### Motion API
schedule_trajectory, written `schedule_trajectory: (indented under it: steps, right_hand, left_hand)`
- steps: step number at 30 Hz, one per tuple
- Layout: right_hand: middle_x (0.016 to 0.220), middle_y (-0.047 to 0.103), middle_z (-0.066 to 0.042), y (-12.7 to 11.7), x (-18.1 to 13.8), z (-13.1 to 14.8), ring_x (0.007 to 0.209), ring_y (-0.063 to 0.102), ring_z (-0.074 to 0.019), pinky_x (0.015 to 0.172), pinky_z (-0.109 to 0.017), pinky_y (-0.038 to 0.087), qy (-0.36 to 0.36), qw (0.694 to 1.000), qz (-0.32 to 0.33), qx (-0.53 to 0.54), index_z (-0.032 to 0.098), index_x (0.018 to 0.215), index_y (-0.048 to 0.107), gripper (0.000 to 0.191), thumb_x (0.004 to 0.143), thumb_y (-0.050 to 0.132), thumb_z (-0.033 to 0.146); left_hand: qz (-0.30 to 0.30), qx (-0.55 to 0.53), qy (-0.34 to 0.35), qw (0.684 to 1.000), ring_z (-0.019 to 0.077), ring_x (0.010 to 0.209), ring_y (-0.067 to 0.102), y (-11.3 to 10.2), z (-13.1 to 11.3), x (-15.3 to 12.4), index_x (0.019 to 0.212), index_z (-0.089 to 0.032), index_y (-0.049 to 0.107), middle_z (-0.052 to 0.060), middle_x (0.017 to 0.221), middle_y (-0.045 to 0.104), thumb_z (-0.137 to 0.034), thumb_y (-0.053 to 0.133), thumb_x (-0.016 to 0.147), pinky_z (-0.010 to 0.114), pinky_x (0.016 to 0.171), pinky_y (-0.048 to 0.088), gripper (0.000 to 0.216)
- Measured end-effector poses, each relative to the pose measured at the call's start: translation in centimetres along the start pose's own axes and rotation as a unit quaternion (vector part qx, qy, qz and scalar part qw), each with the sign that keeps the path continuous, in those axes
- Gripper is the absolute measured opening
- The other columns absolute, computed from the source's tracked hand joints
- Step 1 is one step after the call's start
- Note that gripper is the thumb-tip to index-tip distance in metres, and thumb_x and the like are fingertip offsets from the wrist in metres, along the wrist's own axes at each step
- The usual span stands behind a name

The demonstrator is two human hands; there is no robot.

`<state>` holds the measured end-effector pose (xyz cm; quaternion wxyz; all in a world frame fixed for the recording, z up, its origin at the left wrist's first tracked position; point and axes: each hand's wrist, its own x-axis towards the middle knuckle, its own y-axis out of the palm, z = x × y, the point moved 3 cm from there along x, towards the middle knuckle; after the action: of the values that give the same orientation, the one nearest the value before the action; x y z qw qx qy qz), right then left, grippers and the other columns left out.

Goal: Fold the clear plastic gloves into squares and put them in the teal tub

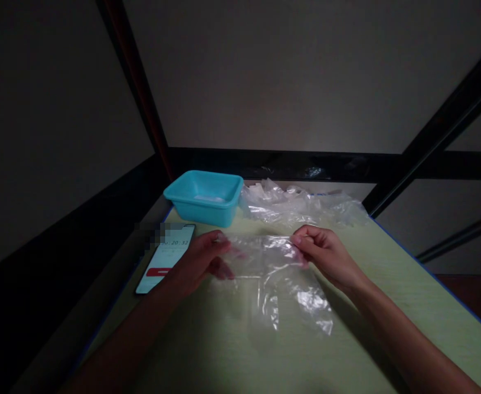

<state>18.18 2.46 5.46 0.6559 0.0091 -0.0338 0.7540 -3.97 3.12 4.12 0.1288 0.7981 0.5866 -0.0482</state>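
Note:
A thin, clear plastic bag [260, 254] is stretched between my two hands above the table. My left hand [207, 256] pinches its left side, with fingertips partly showing through the film. At its upper right corner, my right hand [322, 249] grips the edge between thumb and fingers. The bag's top edge is drawn nearly straight, while loose, shiny parts hang or lie below toward me. Beyond my hands lies a crumpled heap of clear plastic [297, 202]. Its separate pieces are hard to make out.
A turquoise plastic basin [205, 210] stands at the back left, with something pale inside. Beside my left wrist, a phone [168, 257] with a lit screen lies near the left edge. The pale table [392, 295] has blue edging and meets a dark-framed wall panel behind.

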Motion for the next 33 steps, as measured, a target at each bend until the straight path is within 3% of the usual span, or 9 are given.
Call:
schedule_trajectory:
  steps: [7, 12, 16, 19, 22, 26, 29, 33]
  right_hand:
    - [0.047, 0.060, 0.002, -0.3, -1.7, 3.0, 0.038, 0.053, -0.0088, 0.036, -0.018, 0.042, -0.112, 0.989, 0.094, -0.034, 0.018, 0.060, 0.058, 0.029, 0.072, 0.068, 0.042]
    - [0.052, 0.065, -0.001, -0.4, -3.8, 4.9, 0.042, 0.060, -0.0107, 0.038, -0.018, 0.046, -0.173, 0.960, 0.206, -0.080, 0.019, 0.063, 0.063, 0.025, 0.079, 0.062, 0.039]
    - [0.059, 0.068, -0.005, -0.4, -5.5, 5.3, 0.052, 0.065, -0.0143, 0.047, -0.021, 0.051, -0.160, 0.936, 0.297, -0.106, 0.019, 0.072, 0.067, 0.020, 0.081, 0.060, 0.035]
    - [0.059, 0.068, -0.005, 0.0, -5.9, 5.0, 0.049, 0.064, -0.0139, 0.044, -0.020, 0.051, -0.086, 0.938, 0.331, -0.051, 0.018, 0.074, 0.066, 0.020, 0.081, 0.059, 0.035]
    - [0.053, 0.065, -0.001, 0.5, -4.9, 4.1, 0.038, 0.059, -0.0106, 0.036, -0.017, 0.046, 0.025, 0.949, 0.314, 0.037, 0.018, 0.069, 0.061, 0.022, 0.079, 0.061, 0.038]
    - [0.046, 0.058, 0.004, 0.4, -2.2, 1.2, 0.037, 0.056, -0.0073, 0.035, -0.013, 0.042, 0.130, 0.965, 0.220, 0.052, 0.017, 0.064, 0.054, 0.026, 0.073, 0.068, 0.038]
    - [0.047, 0.058, 0.004, -0.1, -0.5, -1.7, 0.040, 0.056, -0.0066, 0.036, -0.012, 0.042, 0.200, 0.963, 0.180, 0.014, 0.016, 0.065, 0.055, 0.027, 0.069, 0.070, 0.037]
    - [0.048, 0.057, 0.005, -0.4, 0.5, -4.3, 0.041, 0.053, -0.0051, 0.039, -0.014, 0.043, 0.231, 0.962, 0.142, -0.023, 0.015, 0.064, 0.053, 0.027, 0.066, 0.071, 0.036]
  left_hand:
    - [0.108, 0.053, 0.056, 0.991, 0.0137, 0.040, 0.061, 0.3, -1.5, -1.6, 0.067, -0.018, 0.050, 0.000, 0.063, 0.067, -0.041, 0.071, 0.065, 0.021, 0.038, 0.046, 0.031]
    - [0.176, 0.069, 0.027, 0.982, 0.0166, 0.043, 0.063, 0.9, -2.8, -4.6, 0.063, -0.019, 0.057, 0.006, 0.076, 0.072, -0.043, 0.073, 0.061, 0.024, 0.040, 0.046, 0.029]
    - [0.162, 0.067, -0.035, 0.984, 0.0158, 0.041, 0.060, 1.6, -3.2, -7.2, 0.059, -0.021, 0.061, 0.007, 0.075, 0.072, -0.043, 0.073, 0.060, 0.024, 0.036, 0.043, 0.025]
    - [0.159, 0.029, -0.069, 0.984, 0.0152, 0.040, 0.059, 1.9, -2.9, -7.5, 0.060, -0.021, 0.061, 0.005, 0.070, 0.071, -0.040, 0.075, 0.058, 0.021, 0.033, 0.039, 0.023]
    - [0.165, 0.002, -0.070, 0.984, 0.0132, 0.042, 0.059, 1.8, -2.3, -5.9, 0.060, -0.020, 0.058, 0.002, 0.061, 0.068, -0.035, 0.075, 0.057, 0.018, 0.035, 0.038, 0.024]
    - [0.211, -0.024, -0.141, 0.967, 0.0130, 0.035, 0.057, 1.5, 0.2, -2.5, 0.071, -0.018, 0.053, 0.003, 0.073, 0.071, -0.039, 0.070, 0.062, 0.018, 0.030, 0.037, 0.028]
    - [0.173, -0.017, -0.150, 0.973, 0.0115, 0.038, 0.059, 1.0, 2.3, -0.4, 0.081, -0.017, 0.054, 0.004, 0.074, 0.071, -0.035, 0.067, 0.065, 0.017, 0.033, 0.040, 0.028]
    - [0.087, 0.007, -0.147, 0.985, 0.0098, 0.038, 0.057, 0.4, 4.0, 0.9, 0.080, -0.016, 0.051, 0.001, 0.066, 0.068, -0.034, 0.066, 0.063, 0.018, 0.037, 0.042, 0.029]
